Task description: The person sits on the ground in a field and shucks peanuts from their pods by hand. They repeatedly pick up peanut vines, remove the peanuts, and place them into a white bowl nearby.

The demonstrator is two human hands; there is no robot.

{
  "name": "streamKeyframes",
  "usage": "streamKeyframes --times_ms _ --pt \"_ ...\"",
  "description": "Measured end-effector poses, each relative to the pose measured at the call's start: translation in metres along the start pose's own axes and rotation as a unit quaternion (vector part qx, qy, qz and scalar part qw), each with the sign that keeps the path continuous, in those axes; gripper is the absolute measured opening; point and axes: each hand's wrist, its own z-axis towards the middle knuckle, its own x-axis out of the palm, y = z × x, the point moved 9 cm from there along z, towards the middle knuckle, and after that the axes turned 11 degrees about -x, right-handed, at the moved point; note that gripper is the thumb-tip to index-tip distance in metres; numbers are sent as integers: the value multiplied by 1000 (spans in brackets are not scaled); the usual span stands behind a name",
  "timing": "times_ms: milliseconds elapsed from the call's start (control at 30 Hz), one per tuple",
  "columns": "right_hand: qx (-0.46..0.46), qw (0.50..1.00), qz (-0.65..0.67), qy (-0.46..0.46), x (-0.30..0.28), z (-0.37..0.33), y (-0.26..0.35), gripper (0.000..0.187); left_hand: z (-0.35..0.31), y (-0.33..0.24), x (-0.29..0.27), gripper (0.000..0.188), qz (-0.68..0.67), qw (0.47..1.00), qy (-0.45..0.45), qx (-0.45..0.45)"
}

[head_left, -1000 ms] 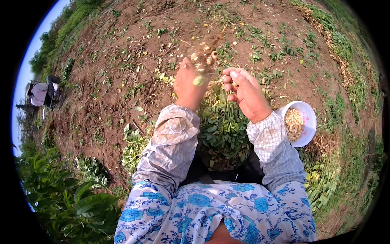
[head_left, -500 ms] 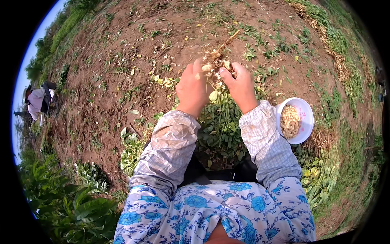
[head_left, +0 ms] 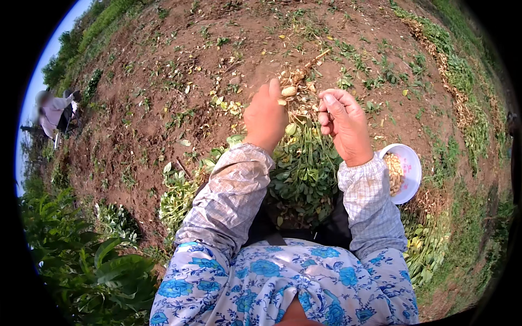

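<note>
A bunch of peanut plants (head_left: 307,168) lies in front of me, leaves toward my lap and the stringy roots (head_left: 299,73) pointing away. My left hand (head_left: 265,118) is closed round the bunch just below the roots. Beside its fingertips hangs a pale peanut pod (head_left: 289,91). To the right of the roots, my right hand (head_left: 346,126) is closed with thumb and fingertips together. What it pinches, if anything, is too small to make out. A white bucket (head_left: 415,168) with picked peanuts (head_left: 393,171) stands beside my right forearm, which partly covers it.
Brown soil (head_left: 157,108) with scattered leaves and weeds spreads ahead. Leafy green plants (head_left: 98,266) stand at the lower left. Another person (head_left: 54,115) is at the far left. Pulled plants (head_left: 427,244) lie at the right, behind the bucket.
My right hand has drawn away from the roots, to the right and toward me, its fingers now curled together. My left hand keeps its hold on the bunch. The far person has changed posture.
</note>
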Motion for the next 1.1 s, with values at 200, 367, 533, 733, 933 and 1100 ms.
streamKeyframes --times_ms 200,367,533,733,933,1100 --pt "-309 770 -553 77 38 -6 33 28 -10 -16 2 34 1 999 10 52" --pt "-291 749 -590 80 33 -2 25 30 -16 -26 3 24 -4 995 13 97" --pt "-254 787 -554 94 27 2 27 25 -18 -29 -1 21 -13 993 0 116" --pt "-221 875 -427 60 19 1 24 26 -13 -24 -12 20 -24 995 -1 93" --pt "-279 768 -568 99 36 -4 21 28 -17 -21 -2 28 3 995 24 99" --pt "-215 834 -506 43 18 3 19 22 -15 -18 -4 34 -2 994 14 106"
